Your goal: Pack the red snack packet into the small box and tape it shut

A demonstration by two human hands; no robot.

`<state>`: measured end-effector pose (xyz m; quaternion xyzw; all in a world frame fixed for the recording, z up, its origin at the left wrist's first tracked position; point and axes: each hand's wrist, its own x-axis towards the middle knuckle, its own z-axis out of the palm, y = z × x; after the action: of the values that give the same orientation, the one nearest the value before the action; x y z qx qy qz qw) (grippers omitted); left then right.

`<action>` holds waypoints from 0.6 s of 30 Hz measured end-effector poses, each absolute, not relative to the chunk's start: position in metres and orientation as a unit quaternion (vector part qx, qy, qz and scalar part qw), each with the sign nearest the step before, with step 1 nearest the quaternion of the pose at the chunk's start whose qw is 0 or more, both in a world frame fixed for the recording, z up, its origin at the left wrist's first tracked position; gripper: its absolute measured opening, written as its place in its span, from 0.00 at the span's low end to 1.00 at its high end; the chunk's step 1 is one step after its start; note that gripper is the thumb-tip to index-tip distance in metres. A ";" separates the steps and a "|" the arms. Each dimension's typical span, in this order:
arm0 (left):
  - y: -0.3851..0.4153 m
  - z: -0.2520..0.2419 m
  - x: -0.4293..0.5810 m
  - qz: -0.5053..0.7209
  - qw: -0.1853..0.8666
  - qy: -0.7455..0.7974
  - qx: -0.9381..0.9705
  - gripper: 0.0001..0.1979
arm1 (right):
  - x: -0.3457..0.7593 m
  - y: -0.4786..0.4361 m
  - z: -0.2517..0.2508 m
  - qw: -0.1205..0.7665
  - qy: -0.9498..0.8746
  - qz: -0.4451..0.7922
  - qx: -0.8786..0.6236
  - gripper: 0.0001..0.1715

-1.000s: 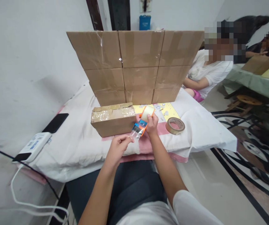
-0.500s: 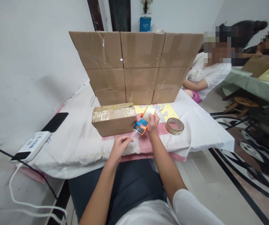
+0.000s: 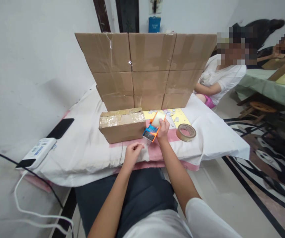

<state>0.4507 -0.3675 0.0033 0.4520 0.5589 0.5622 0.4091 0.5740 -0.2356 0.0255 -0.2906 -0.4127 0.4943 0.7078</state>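
Observation:
My right hand (image 3: 162, 129) is closed around an orange and blue tape dispenser (image 3: 153, 126) loaded with clear tape, held just above the table. My left hand (image 3: 132, 152) pinches the free end of the clear tape (image 3: 145, 142) pulled from the dispenser's mouth. A small cardboard box (image 3: 123, 125), its top covered in shiny tape, lies on the white cloth just left of the dispenser.
A wall of stacked cardboard boxes (image 3: 147, 67) stands behind. A brown tape roll (image 3: 186, 132) lies to the right. A black phone (image 3: 60, 128) and a white power strip (image 3: 37, 152) lie at the left edge. Another person in a white shirt (image 3: 222, 77) sits at the right.
My left hand has moved up and right toward the dispenser, so the pulled strip of tape is shorter. The right hand has stayed almost in place.

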 end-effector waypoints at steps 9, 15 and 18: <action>-0.361 0.007 0.460 0.586 0.363 0.573 0.444 0.23 | 0.575 -0.235 0.028 0.711 -0.384 0.515 -0.285 0.16; -0.353 0.002 0.466 0.597 0.350 0.571 0.442 0.24 | 0.574 -0.236 0.031 0.715 -0.382 0.507 -0.294 0.15; -0.352 0.002 0.468 0.602 0.348 0.567 0.442 0.24 | 0.574 -0.235 0.030 0.713 -0.382 0.506 -0.301 0.17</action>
<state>0.4680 -0.3517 0.0023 0.4422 0.5670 0.6017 0.3478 0.5743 -0.2347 0.0300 -0.3005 -0.3824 0.5056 0.7126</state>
